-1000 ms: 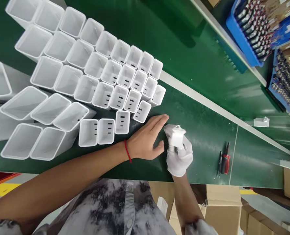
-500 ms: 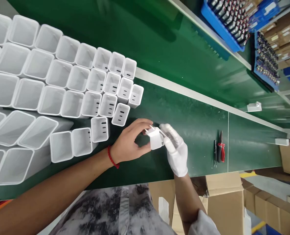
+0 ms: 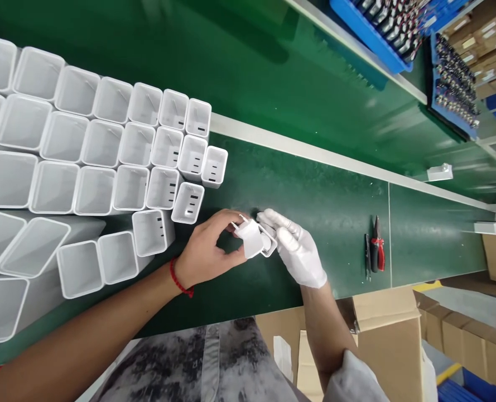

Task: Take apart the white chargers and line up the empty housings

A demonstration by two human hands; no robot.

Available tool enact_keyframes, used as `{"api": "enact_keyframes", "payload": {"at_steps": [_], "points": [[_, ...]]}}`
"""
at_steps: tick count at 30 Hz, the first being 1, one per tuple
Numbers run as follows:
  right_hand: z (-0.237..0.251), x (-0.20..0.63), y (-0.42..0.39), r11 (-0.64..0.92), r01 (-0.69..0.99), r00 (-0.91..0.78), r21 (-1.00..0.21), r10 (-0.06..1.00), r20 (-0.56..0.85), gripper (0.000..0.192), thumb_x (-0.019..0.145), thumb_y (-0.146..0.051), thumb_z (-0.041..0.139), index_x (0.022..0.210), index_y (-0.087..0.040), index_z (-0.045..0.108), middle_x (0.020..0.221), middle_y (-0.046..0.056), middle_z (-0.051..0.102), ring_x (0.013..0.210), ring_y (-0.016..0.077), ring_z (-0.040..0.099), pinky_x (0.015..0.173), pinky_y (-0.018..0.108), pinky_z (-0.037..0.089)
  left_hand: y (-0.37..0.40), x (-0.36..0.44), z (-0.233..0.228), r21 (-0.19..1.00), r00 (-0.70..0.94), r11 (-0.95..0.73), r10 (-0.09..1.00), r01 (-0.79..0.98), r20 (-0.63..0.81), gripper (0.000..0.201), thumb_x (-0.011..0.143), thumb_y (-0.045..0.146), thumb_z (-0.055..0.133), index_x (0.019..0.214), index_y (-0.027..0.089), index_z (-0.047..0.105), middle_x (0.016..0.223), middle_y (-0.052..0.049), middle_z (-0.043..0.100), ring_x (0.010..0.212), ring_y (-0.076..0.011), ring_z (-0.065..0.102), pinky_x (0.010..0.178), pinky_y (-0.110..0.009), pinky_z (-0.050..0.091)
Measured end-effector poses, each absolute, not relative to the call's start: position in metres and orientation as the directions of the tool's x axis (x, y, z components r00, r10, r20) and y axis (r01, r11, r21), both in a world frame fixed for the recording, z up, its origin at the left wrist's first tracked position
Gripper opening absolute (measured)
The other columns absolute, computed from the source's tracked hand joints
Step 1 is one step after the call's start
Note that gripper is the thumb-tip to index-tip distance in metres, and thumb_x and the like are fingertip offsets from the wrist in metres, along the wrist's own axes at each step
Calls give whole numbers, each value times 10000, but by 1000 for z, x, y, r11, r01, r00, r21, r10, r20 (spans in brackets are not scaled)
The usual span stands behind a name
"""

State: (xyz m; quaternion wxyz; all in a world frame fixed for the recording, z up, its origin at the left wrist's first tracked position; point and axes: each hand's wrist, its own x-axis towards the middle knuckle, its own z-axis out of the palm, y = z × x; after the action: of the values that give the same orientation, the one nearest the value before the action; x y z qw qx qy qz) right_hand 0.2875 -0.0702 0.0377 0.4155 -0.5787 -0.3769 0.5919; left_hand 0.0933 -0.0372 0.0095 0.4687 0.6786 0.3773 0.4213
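Note:
Bare apart from a red cord at the wrist, my left hand grips a small white plastic part between thumb and fingers. Two thin prongs stick out of its upper left side, and a rounded rim shows on its right. A white glove covers my right hand, whose thumb and fingers are closed at that rimmed side. The fingertips partly hide what lies between them. Left of my hands stand rows of tall white rectangular plastic housings, open at the top, some with dark slots inside.
Pliers with red and black handles and slim black tweezers lie on the green bench to the right. On the raised ledge sit blue trays of small parts. Cardboard boxes stand below the front edge.
Both hands and the white part have shifted slightly left in view. The part has turned, so more of its rimmed right side shows. The housings also appear farther left as the view moved.

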Motion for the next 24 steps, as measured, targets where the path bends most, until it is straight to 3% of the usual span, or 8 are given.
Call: {"api": "enact_keyframes", "payload": {"at_steps": [8,12,16,18,20,22,24], "points": [[34,274,-70,-372,-21,-3,-928,928,-372,426,750,-425,785,1128,-250,694,1236,64,661,1054,226,674,846,348,602,-39,92,3,968,322,-188,938,165,127,343,738,174,658,1055,205,530,993,-51,686,873,-184,695,764,-285,581],[31,270,-70,-358,-20,-19,-933,934,-358,309,831,-363,715,1122,-262,688,1174,51,671,995,195,689,815,318,603,-39,93,4,966,338,-201,931,163,137,321,748,173,648,1046,204,533,984,-51,680,875,-182,694,767,-277,574],[32,271,-75,-319,-36,-22,-947,948,-318,330,853,-349,689,1176,-290,657,1215,36,673,1082,212,672,910,356,579,-39,94,5,969,315,-180,942,169,119,345,749,163,656,1070,202,536,995,-41,678,843,-162,692,764,-259,570],[35,272,-79,-255,42,-40,-966,966,-257,527,834,-385,703,1333,-300,553,1326,54,624,1189,244,622,992,405,538,-39,94,5,974,316,-159,943,162,102,365,769,180,664,1110,200,538,1014,-39,673,814,-147,688,765,-253,570],[37,271,-82,-188,252,-49,-949,977,-206,691,768,-402,759,1397,-279,500,1410,82,561,1272,293,557,1071,465,472,-39,94,5,979,335,-154,937,136,101,399,793,196,668,1169,201,533,1019,-37,665,806,-136,679,771,-250,569],[40,269,-81,-172,444,-25,-880,979,-204,648,721,-374,790,1325,-263,582,1386,90,581,1268,323,554,1102,490,432,-39,94,5,985,358,-153,927,79,115,493,804,207,680,1263,215,500,1034,-39,650,836,-138,666,774,-249,571],[41,271,-75,-257,412,56,-874,965,-257,479,743,-334,766,1206,-269,663,1281,69,658,1199,309,606,1087,477,446,-39,94,5,988,359,-151,922,-8,144,641,797,226,708,1370,242,419,1097,-58,624,908,-156,646,772,-261,577]]}}
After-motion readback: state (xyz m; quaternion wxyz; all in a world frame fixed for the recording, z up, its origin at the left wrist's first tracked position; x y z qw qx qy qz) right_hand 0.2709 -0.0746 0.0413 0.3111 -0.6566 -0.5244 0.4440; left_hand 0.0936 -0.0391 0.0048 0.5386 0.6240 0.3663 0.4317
